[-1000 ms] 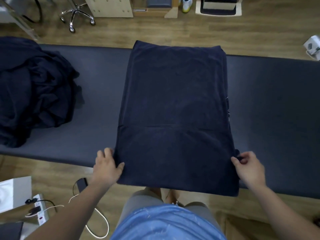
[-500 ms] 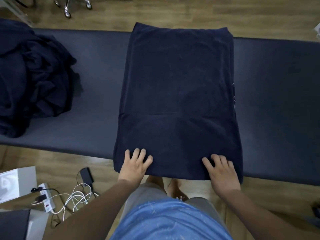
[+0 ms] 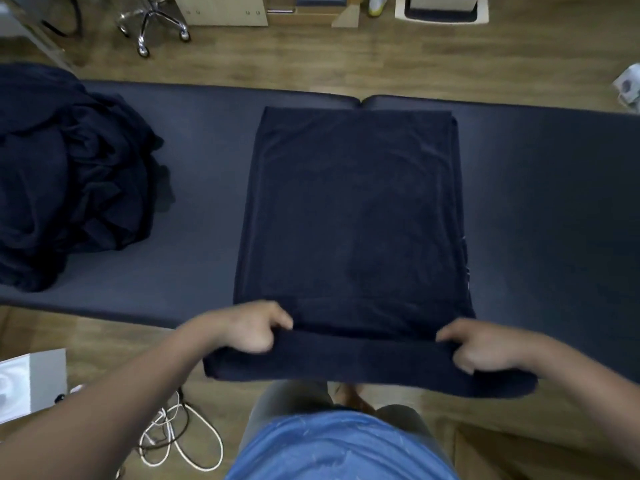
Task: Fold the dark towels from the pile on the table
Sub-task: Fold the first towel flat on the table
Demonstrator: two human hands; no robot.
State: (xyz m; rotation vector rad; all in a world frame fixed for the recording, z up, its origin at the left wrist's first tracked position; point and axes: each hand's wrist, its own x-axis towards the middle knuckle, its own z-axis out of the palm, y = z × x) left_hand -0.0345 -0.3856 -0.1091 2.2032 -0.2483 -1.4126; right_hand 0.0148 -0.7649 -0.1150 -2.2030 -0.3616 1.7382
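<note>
A dark navy towel [image 3: 353, 209] lies flat and part-folded across the padded table [image 3: 201, 188], with its near end raised off the table edge. My left hand [image 3: 249, 327] grips that near edge at its left side. My right hand [image 3: 481, 348] grips the same edge at its right side. Between the two hands the lifted edge forms a thick band. A heap of crumpled dark towels [image 3: 65, 178] sits at the table's left end.
White cables [image 3: 176, 434] and a white box [image 3: 31, 382] lie on the wooden floor at the lower left. A wheeled chair base [image 3: 152, 26] and wooden furniture [image 3: 225, 8] stand beyond the table. A small white device [image 3: 628, 86] is at the far right.
Both hands went from resting flat on the towel's near end to gripping it. The near edge has been lifted off the table, and the towel now lies shorter on the table.
</note>
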